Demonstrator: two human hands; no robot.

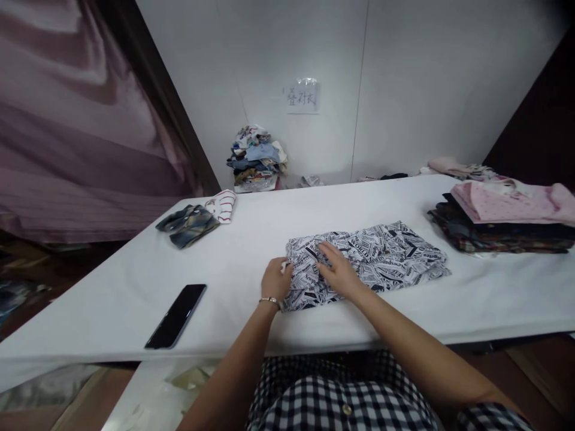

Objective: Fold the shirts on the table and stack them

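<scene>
black smartphone (175,316) | folded clothes stack (501,230) | clothes heap (256,158) | paper wall note (302,97)

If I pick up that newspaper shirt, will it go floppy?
Probably yes. The newspaper-print shirt lies in soft, rumpled folds under the right hand, so it likely droops. It looks thin, so it is probably light. Its loose folds might slide open if lifted by one edge.

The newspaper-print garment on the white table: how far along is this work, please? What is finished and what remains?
Done: the stack of folded clothes at the right looks finished, with pink on top. In hand: the newspaper-print garment lies partly folded under the left hand and right hand. Left: the heap of clothes by the wall and the bundled blue patterned cloth look unfolded.
</scene>
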